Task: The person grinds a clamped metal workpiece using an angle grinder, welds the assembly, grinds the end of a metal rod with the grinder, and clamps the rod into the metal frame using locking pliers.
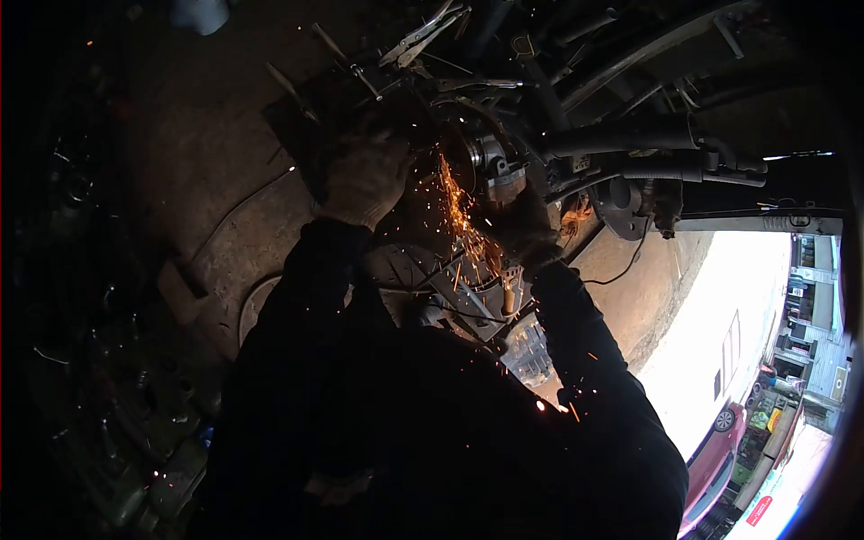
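Observation:
An angle grinder (500, 166) with a silver gear head is gripped in my right hand (533, 241), which is mostly lost in shadow. Orange sparks (459, 211) stream from its disc down toward my body. My left hand (367, 175) lies just left of the sparks, its fingers bent over a dark workpiece whose shape I cannot make out. Shade hides the spot where the disc meets the work. Locking pliers (423, 36) and a small clamp (364, 81) sit beyond my hands.
Exhaust pipes with a muffler (621, 137) and other metal parts crowd the upper right. A cable (621, 274) loops down beside my right arm. Dark metal parts (117, 432) fill the left side. A bright doorway on the right shows a red car (718, 463) outside.

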The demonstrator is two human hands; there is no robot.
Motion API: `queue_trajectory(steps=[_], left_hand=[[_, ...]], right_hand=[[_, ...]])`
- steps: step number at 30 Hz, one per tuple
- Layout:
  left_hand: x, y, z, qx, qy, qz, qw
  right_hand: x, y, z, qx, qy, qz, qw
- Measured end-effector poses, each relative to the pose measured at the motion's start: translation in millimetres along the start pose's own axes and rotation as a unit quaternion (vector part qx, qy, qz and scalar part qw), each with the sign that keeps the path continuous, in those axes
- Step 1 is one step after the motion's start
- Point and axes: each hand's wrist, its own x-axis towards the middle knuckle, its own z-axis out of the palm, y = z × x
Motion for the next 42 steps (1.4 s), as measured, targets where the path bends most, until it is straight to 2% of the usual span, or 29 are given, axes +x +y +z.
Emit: queue_trajectory(steps=[1,4,6,7,8,10,11,15,18,22,24,26,27,29,30,32,33,34,35,36,37,39,42], left_hand=[[1,0,-1,0.01,-0.016,0.001,1.0],[3,3,-10,0.03,-0.048,-0.002,0.998],[2,2,-6,0.039,-0.063,-0.007,0.997],[-1,-1,4,0.03,0.014,0.017,0.999],[-4,-5,14,0.022,0.09,0.041,0.995],[0,-3,9,0.008,0.069,0.027,0.997],[2,-1,7,-0.006,0.048,0.014,0.999],[1,-1,6,0.014,0.064,0.012,0.998],[0,-4,6,0.033,0.017,0.023,0.999],[2,-1,-4,0.011,0.032,0.014,0.999],[1,1,-14,-0.013,0.024,0.012,1.0],[-1,1,-20,-0.127,0.129,0.055,0.982],[-4,6,-28,-0.126,0.129,0.062,0.982],[-23,23,-51,-0.099,0.204,0.088,0.97],[-39,33,-54,-0.112,0.191,0.103,0.97],[-80,56,-43,-0.183,0.134,0.13,0.965],[-100,67,-29,-0.241,0.088,0.141,0.956],[-113,77,-21,-0.28,-0.089,0.122,0.948],[-123,87,-13,-0.31,-0.264,0.096,0.908],[-130,98,2,-0.306,-0.268,0.096,0.909],[-134,112,11,-0.355,-0.309,0.075,0.879],[-135,133,24,-0.4,-0.352,0.053,0.845],[-115,156,17,-0.495,-0.519,0.02,0.697]], right_hand=[[1,-1,1,0.051,0.008,0.024,0.998],[-2,-7,-2,-0.04,-0.005,-0.014,0.999],[-1,-7,-2,-0.043,-0.002,-0.028,0.999],[-2,-10,-2,-0.043,-0.001,-0.033,0.999],[-4,-14,-3,-0.121,0.0,-0.034,0.992],[-10,-27,-4,-0.199,0.001,-0.034,0.979],[-13,-34,-4,-0.177,-0.008,-0.031,0.984],[-24,-60,-1,-0.091,-0.045,-0.022,0.995],[-32,-66,-1,-0.021,-0.032,0.006,0.999],[-39,-57,-17,-0.034,-0.011,-0.015,0.999],[-48,-55,-24,0.021,-0.003,0.04,0.999],[-57,-45,-29,0.034,0.011,0.037,0.999],[-65,-42,-31,0.098,0.014,0.049,0.994],[-81,-28,-35,0.217,0.025,0.055,0.974],[-88,-26,-38,0.223,0.027,0.053,0.973],[-100,-19,-45,0.331,0.002,0.032,0.943],[-105,-12,-51,0.24,0.008,0.009,0.971],[-110,-11,-53,0.246,0.009,0.008,0.969],[-117,-15,-55,0.279,-0.001,-0.025,0.96],[-123,-20,-57,0.311,-0.011,-0.059,0.948],[-131,-29,-53,0.4,0.0,-0.047,0.915],[-141,-18,-56,0.393,0.01,-0.061,0.918],[-160,4,-54,0.413,0.05,-0.064,0.907]])
